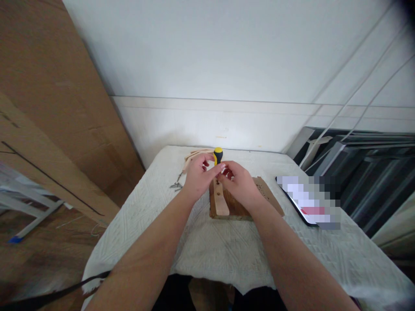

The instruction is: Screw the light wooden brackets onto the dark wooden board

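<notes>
A screwdriver (218,153) with a yellow and black handle stands upright, handle up, between my hands. My left hand (201,175) is closed around the lower part of its handle, thumb across the front. Close beside it, my right hand (238,179) is closed with its fingertips pinched low by the screwdriver's shaft; what they grip is hidden. Below lies a pale shaped wooden piece (221,204) with dark holes along it. It rests lengthwise on a brown wooden board (238,211). The screwdriver's tip is hidden behind my fingers.
Several pale wooden pieces (188,162) lie behind my left hand, with loose screws (177,186) nearby. A cardboard piece (269,196) sits right of the board. Farther right is a phone (300,205). White cloth (223,255) covers the table, which meets the wall (194,123).
</notes>
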The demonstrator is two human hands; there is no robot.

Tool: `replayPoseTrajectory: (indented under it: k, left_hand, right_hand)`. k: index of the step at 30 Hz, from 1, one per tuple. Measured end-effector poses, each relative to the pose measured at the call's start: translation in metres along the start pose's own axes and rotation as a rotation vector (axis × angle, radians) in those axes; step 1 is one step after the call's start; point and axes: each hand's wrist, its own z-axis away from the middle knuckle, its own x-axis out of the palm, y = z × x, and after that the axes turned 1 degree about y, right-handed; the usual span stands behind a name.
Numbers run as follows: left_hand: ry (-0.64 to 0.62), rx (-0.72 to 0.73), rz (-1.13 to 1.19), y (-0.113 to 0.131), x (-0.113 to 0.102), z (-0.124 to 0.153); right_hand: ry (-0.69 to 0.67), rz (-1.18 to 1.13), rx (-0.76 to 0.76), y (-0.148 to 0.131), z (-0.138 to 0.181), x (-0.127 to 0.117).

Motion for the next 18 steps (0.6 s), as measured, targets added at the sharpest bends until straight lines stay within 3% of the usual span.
replayPoseTrajectory:
  k: [3, 10, 18]
  left_hand:
    - [0.007, -0.029, 0.035, -0.0030, -0.0004, 0.0002]
    - [-0.075, 0.081, 0.015, 0.0034, -0.0039, -0.0010]
    - [-0.047, -0.038, 0.030, 0.0005, 0.0011, 0.0023]
  right_hand:
    - [-0.040, -0.005, 0.016, 0.0000, -0.0003, -0.0007]
    - [-0.066, 0.053, -0.069, 0.0010, -0.0003, -0.0046]
    - [-0.050, 0.013, -0.070, 0.0023, -0.0016, -0.0036]
